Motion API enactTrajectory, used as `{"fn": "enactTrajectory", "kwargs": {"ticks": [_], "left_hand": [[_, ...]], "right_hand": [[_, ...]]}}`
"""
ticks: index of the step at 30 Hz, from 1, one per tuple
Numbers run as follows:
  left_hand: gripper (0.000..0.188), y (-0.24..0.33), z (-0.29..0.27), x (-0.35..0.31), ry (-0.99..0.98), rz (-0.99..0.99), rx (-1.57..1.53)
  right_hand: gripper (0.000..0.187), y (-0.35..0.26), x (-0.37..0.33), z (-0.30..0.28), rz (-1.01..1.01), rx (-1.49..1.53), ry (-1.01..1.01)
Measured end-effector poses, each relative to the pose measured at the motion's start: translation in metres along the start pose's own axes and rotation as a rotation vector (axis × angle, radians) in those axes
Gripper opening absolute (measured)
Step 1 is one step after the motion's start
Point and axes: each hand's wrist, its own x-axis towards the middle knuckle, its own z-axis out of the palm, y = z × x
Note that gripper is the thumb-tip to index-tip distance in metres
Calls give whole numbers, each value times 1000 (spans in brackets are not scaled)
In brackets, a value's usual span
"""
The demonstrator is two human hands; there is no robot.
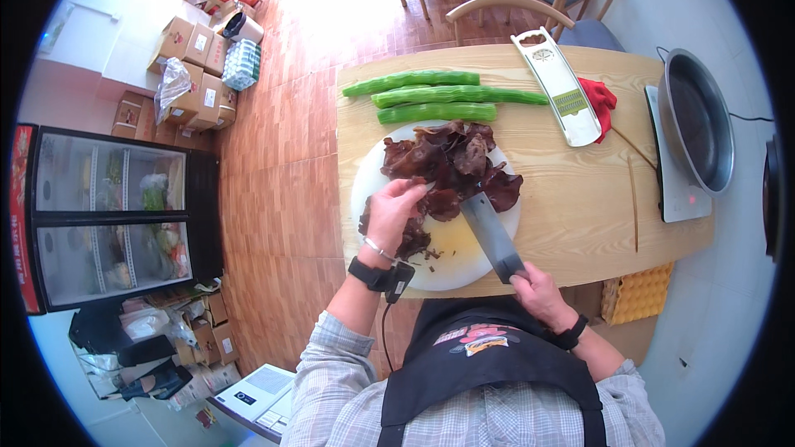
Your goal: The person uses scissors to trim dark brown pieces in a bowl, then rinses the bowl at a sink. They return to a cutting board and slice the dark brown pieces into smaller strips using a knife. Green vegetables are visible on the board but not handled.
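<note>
A heap of dark brown wood ear mushrooms (451, 157) covers the far part of a round white cutting board (489, 261). My left hand (395, 211) is closed at the near left side of the heap, its fingertips pinching a piece of mushroom. In my right hand (540, 296) is the handle of a cleaver (492, 236), its blade tip touching or just beside the mushrooms. More mushroom and small shreds lie under and beside my left wrist, partly hidden. Yellowish liquid wets the board's middle.
Beyond the board lie three long green gourds (460, 97). A white-and-green slicer (559, 87) rests on a red cloth (598, 108). To the right, a metal basin (697, 120) sits on a flat white appliance (683, 199); a thin wooden stick (634, 207) lies nearby. Chairs stand behind the table.
</note>
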Motion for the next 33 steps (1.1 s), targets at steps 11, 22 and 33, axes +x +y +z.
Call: {"fn": "enactTrajectory", "kwargs": {"ticks": [11,22,33], "left_hand": [[29,-1,-80,-61,173,100,-141],[20,-28,-60,-75,195,28,-264],[27,-42,-56,-58,243,45,-321]], "right_hand": [[12,-27,7,8,-20,-22,-124],[13,-71,20,22,-137,-104,-298],[11,-65,21,34,-103,-114,-340]]}}
